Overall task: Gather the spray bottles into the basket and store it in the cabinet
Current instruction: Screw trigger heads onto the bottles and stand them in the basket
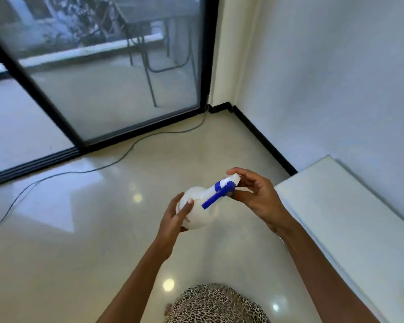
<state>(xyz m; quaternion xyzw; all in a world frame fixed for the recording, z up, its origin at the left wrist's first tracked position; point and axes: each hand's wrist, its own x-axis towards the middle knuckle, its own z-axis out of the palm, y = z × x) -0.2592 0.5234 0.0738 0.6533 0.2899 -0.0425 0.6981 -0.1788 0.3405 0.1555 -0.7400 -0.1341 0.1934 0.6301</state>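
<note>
floor (79, 252): glossy cream tile | on it: thin blk cable (124, 155), left

No writing, label, brand, number or sign can be read anywhere in the frame. The white spray bottle (200, 215) near the centre has a small dark mark low on the left side of its round body. The mark is too small and blurred to tell whether it is text.
</note>
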